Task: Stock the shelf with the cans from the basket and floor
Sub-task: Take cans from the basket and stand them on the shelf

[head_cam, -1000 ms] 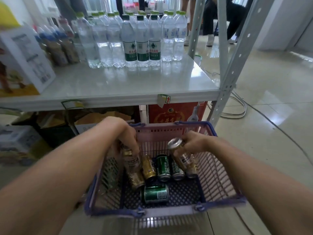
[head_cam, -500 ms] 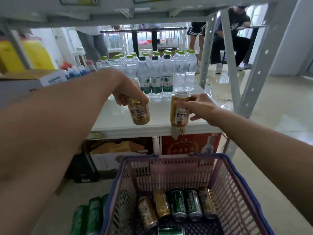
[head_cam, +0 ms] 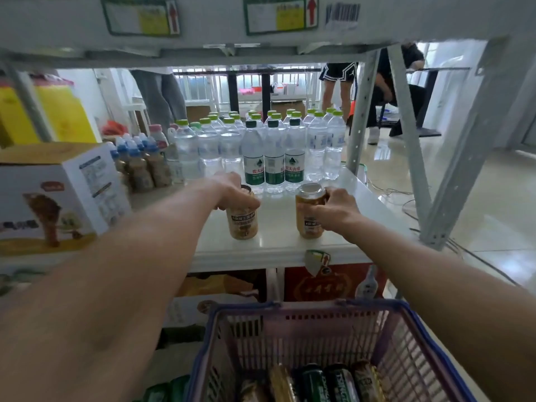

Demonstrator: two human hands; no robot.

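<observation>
Left hand (head_cam: 232, 190) and right hand (head_cam: 333, 210) each clasp an upright gold can (head_cam: 243, 221) on the shelf (head_cam: 278, 245); rigid, smooth, probably light, best gripped mid-body, water bottles (head_cam: 272, 158) at twelve o'clock.

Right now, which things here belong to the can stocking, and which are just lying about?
In the job: left hand on a gold can; right hand on a second gold can; shelf; basket of cans.

Lying about: water bottles, printed carton, floor cables.
</observation>
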